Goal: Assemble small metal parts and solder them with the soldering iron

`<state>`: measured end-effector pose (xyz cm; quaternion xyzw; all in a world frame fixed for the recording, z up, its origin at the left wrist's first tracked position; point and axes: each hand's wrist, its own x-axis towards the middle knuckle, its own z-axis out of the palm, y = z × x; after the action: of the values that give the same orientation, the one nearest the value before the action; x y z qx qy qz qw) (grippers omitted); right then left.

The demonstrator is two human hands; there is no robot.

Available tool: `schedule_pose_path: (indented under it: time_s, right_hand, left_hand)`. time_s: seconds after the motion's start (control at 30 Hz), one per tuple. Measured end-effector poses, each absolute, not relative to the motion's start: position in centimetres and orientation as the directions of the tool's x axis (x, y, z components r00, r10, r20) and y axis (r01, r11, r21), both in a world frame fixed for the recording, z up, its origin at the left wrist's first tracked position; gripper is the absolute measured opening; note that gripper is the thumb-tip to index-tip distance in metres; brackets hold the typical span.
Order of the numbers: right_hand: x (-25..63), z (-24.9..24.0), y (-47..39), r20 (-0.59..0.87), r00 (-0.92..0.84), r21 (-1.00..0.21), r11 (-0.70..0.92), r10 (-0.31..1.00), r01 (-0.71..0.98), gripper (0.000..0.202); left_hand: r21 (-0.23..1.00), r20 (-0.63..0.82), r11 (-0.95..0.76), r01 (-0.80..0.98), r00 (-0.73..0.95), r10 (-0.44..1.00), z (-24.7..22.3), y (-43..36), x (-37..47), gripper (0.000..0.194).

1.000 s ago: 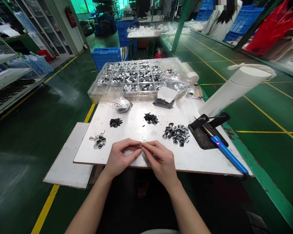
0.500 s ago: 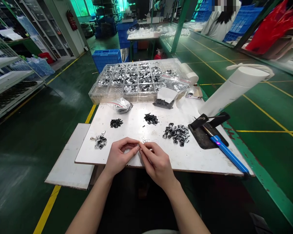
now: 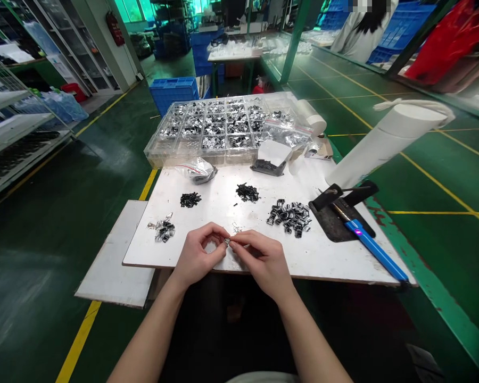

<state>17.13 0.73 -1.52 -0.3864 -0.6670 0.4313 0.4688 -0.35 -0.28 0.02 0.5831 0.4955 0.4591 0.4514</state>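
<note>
A small shiny metal piece sits between the fingertips of both hands, above the front edge of the white board. My left hand pinches it between thumb and forefinger. From the other side my right hand has its thumb and fingers closed at the piece, and its fingertips partly hide it. Just beyond the hands lie some thin wire pieces. To the left is a small heap of silver and black pieces; to the right, a larger heap of black and silver clips.
Two heaps of small black parts lie further back. Behind them are plastic bags and a clear compartment box full of metal parts. A blue soldering iron rests in its black stand at right, near a white tube.
My right hand has turned a little and shifted right, its fingers now flatter. More of the small metal piece shows between the fingertips.
</note>
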Motion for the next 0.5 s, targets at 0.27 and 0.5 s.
schedule_pose_path:
  time_s: [0.27, 0.5]
  right_hand:
    - [17.26, -1.22, 0.85, 0.189, -0.242, -0.973, 0.214, 0.952, 0.084, 0.007]
    - [17.07, -1.07, 0.53, 0.294, -0.236, -0.940, 0.324, 0.926, 0.103, 0.012]
  left_hand:
    - [0.974, 0.096, -0.119, 0.194, 0.125, 0.988, 0.12, -0.43, -0.32, 0.009]
    - [0.982, 0.074, -0.088, 0.169, 0.085, 0.994, 0.16, -0.26, -0.07, 0.008]
